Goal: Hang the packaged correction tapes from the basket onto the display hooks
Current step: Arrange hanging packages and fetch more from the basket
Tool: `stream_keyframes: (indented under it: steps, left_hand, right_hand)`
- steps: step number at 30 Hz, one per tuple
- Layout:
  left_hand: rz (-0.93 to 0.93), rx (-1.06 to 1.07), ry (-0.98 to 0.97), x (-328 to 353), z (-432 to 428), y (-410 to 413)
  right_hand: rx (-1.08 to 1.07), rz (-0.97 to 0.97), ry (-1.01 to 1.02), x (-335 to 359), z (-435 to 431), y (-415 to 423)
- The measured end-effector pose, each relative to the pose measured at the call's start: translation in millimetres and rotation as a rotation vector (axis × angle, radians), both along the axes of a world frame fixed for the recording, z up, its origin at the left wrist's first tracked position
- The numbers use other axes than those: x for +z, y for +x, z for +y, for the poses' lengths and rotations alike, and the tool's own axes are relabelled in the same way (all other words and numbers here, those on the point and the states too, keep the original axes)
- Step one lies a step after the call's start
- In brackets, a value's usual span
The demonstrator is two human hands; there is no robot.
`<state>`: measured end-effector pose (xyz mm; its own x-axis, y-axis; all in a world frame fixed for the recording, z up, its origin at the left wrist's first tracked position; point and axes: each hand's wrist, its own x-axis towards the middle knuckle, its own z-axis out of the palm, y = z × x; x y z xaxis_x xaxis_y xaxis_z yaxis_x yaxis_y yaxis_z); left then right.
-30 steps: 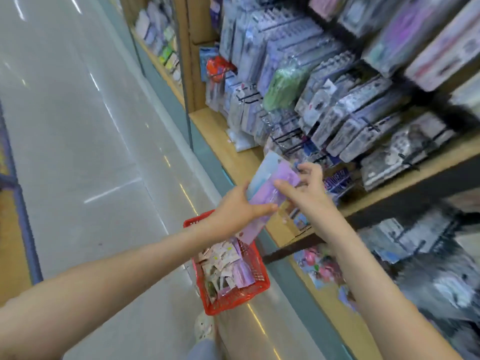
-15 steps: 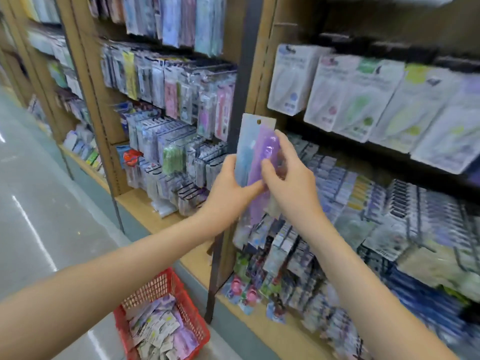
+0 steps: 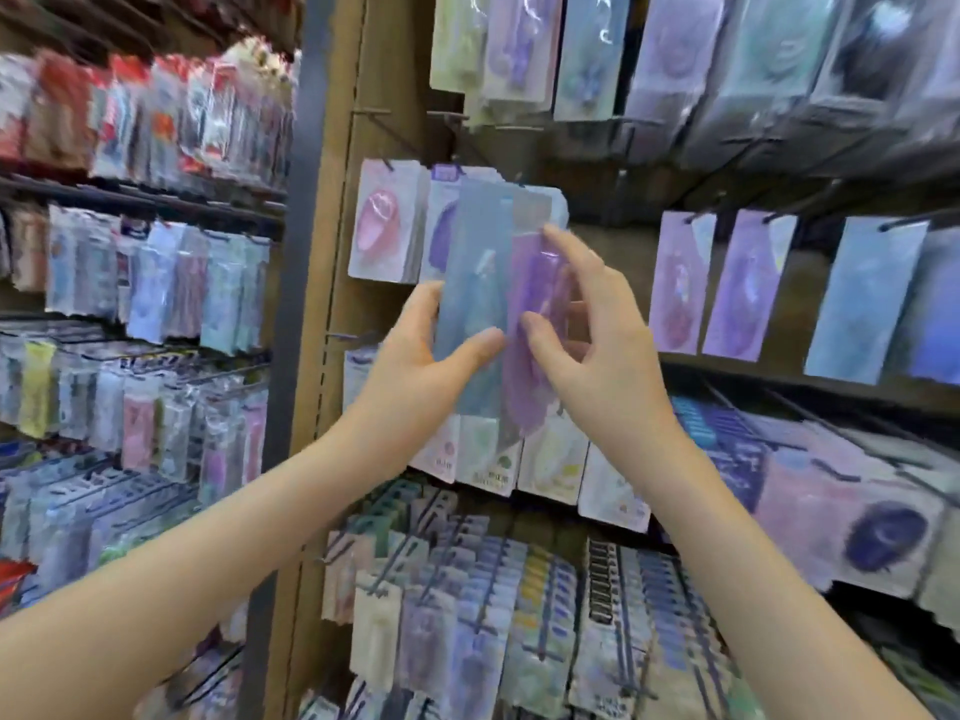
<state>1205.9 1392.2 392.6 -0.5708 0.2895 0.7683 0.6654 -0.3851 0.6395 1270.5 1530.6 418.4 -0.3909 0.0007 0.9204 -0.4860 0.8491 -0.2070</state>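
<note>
Item: two long carded correction tapes, a blue pack (image 3: 475, 262) and a purple pack (image 3: 535, 293), held upright side by side in front of the wooden display panel (image 3: 353, 241). The basket is out of view. Left hand (image 3: 415, 356): thumb pressed on the face of the blue pack, fingers behind it, holding. Right hand (image 3: 597, 345): thumb on the purple pack's face, fingers loosely curved round its right edge, a light pinch. Step in hand, as judged: separating one pack to hang. Handling note: slide the purple pack clear with the right hand while the left keeps the blue one steady, find the hole in the card top, which is too blurred to see here, line it up with a hook tip and push straight back. A bare hook (image 3: 371, 113) shows above. Surroundings: a pink pack (image 3: 384, 220) hangs just left, further purple packs (image 3: 680, 283) to the right, densely stocked hooks below, and a neighbouring bay (image 3: 156, 272) of stationery, blurred.
</note>
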Motion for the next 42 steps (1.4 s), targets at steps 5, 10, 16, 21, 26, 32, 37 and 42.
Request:
stream_keyframes:
  steps: [5, 10, 16, 21, 26, 32, 37, 42]
  left_hand:
    - [0.075, -0.035, -0.035, 46.6, 10.9, -41.3]
    - [0.137, -0.085, -0.053, 79.2, 44.8, -70.7]
    - [0.214, -0.146, -0.130, 90.0, 96.0, -68.7]
    - [0.268, -0.110, -0.160, 85.2, 125.1, -64.2]
    - [0.245, -0.081, -0.156, 82.3, 143.7, -57.8]
    - [0.064, -0.196, -0.101, 69.3, 168.9, -30.6]
    - [-0.002, -0.356, -0.059, 54.6, 173.4, -12.0]
    - [-0.036, -0.245, -0.063, 46.7, 165.0, -12.1]
  right_hand:
    - [-0.270, 0.078, 0.007, 42.2, 36.4, -3.1]
    - [-0.498, 0.192, -0.047, 58.8, 75.9, 2.8]
    - [-0.702, 0.229, -0.043, 57.1, 117.1, 13.9]
    - [-0.830, 0.257, 0.007, 69.2, 152.6, 18.2]
    - [-0.707, 0.192, -0.006, 64.9, 166.9, 24.5]
    - [-0.276, 0.086, -0.052, 58.4, 161.8, 43.4]
    - [-0.164, 0.060, 0.005, 57.4, 159.3, 33.4]
    - [-0.082, -0.002, 0.015, 52.6, 159.8, 19.9]
